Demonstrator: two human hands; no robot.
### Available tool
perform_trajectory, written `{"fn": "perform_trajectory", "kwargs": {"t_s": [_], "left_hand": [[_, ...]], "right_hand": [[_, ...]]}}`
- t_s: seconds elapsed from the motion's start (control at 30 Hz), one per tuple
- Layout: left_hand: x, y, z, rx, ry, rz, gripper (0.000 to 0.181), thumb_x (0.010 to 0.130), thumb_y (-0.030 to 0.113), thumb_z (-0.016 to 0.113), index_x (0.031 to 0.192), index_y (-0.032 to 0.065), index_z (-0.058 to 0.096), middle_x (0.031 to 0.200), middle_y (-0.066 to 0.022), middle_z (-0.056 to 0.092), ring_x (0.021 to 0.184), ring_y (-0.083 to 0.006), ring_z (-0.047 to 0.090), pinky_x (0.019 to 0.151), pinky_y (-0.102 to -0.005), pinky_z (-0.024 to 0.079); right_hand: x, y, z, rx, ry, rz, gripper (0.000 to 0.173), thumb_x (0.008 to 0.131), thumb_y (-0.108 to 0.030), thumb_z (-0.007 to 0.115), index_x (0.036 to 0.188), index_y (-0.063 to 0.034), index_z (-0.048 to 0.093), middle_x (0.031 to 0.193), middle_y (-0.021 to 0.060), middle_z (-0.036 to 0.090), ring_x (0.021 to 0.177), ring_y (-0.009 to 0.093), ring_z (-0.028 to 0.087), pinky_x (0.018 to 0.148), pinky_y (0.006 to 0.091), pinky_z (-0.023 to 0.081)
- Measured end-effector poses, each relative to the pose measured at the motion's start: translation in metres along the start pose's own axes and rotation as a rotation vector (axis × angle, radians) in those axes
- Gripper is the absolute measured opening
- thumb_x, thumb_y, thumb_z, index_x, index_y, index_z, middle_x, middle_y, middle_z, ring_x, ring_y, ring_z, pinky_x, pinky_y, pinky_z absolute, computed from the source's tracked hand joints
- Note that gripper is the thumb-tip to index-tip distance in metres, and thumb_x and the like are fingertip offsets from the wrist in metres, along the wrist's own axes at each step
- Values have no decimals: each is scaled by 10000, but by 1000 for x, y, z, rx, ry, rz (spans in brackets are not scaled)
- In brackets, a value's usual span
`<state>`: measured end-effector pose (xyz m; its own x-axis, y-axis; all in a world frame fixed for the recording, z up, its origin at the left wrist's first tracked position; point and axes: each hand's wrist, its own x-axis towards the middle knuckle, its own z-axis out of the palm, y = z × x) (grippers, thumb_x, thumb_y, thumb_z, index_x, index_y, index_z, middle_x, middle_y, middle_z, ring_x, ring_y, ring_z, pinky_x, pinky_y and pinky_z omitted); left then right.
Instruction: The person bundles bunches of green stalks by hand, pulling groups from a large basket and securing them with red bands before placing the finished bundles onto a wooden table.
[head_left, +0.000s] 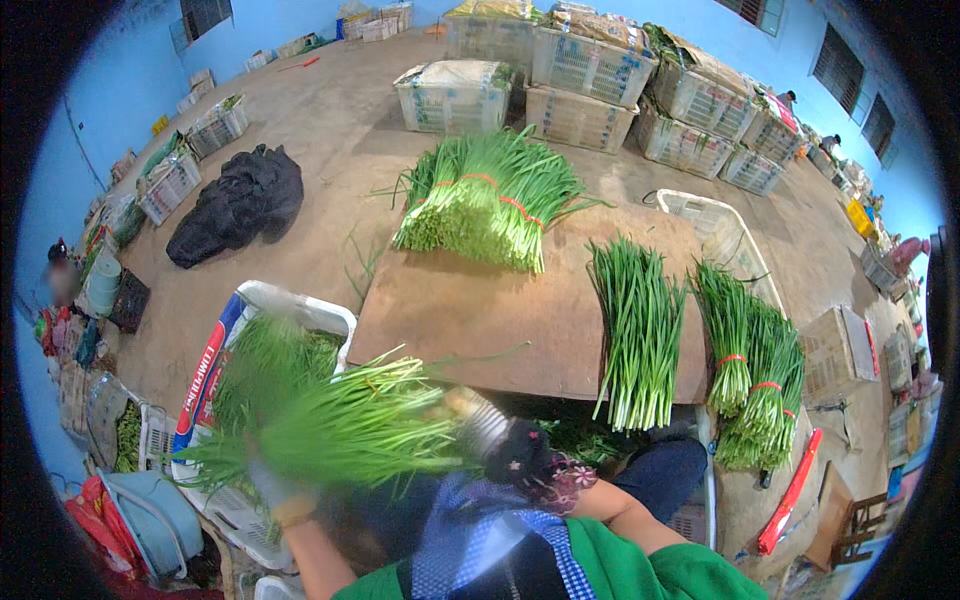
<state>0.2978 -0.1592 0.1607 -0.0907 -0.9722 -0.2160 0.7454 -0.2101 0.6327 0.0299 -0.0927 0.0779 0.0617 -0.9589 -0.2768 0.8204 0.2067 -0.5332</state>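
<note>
A loose bunch of green garlic chives (360, 427), blurred by motion, lies across my lap. My left hand (274, 480), gloved and partly hidden by leaves, is around its leafy side at the lower left. At the pale stem ends is my right hand (469, 420), in a striped glove and also blurred; whether its fingers are closed cannot be told. On the brown board (465, 322) in front of me stand chive bundles (480, 202) tied with red bands. An untied row of chives (637, 337) lies at the board's right. More banded bundles (757, 382) rest just beyond its right edge.
A white basket (330, 311) holding loose chives is at my left, beside a light blue bucket (154, 517). Black cloth (232, 202) lies on the floor. Stacked plastic crates (585, 67) stand ahead. A red strip-shaped package (791, 491) lies at right. Other people are far off at both sides.
</note>
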Motion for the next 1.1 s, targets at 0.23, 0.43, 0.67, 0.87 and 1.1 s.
{"fn": "perform_trajectory", "kwargs": {"t_s": [0.23, 0.43, 0.67, 0.87, 1.1], "left_hand": [[19, -16, -15, -53, -1, 31, 529, 873, 421, 388, 1293, 98, 392, 1302, -125, 418, 1167, -287, 408, 1004, -434, 299], [53, -3, -56, -57, -188, 150, 509, 829, 378, 484, 1252, 100, 436, 1264, -121, 461, 1142, -297, 433, 973, -467, 342], [37, 0, -38, -251, -411, -40, 411, 803, 309, 560, 1163, 114, 528, 1185, -146, 522, 1087, -313, 475, 941, -509, 366], [48, 15, -91, -57, -407, 320, 423, 851, 344, 472, 1227, 150, 482, 1287, -94, 454, 1185, -255, 418, 1009, -514, 270], [43, 26, -93, -118, -357, 360, 175, 881, 266, 451, 962, 178, 580, 1262, -61, 481, 1059, -255, 514, 909, -499, 391]], "right_hand": [[-30, -33, -16, -262, -188, -112, 285, 749, -335, 656, 785, -74, 545, 598, -25, 482, 536, 152, 465, 588, 304, 447], [-67, -41, -63, 168, -496, 3, 193, 841, -255, 549, 703, -119, 553, 439, -46, 368, 397, 132, 399, 626, 294, 390], [-82, -22, -116, 384, -533, -162, 217, 916, -118, 359, 848, -132, 564, 421, -47, 365, 364, 105, 332, 840, 334, 347], [-103, -28, -132, 492, -228, -288, 132, 844, -105, 487, 717, -105, 520, 409, -64, 303, 364, 107, 291, 740, 256, 411], [-45, -52, -57, -1580, 343, -249, 488, 744, -301, 646, 1142, -41, 535, 1106, 175, 569, 1040, 287, 533, 893, 336, 405]]}}
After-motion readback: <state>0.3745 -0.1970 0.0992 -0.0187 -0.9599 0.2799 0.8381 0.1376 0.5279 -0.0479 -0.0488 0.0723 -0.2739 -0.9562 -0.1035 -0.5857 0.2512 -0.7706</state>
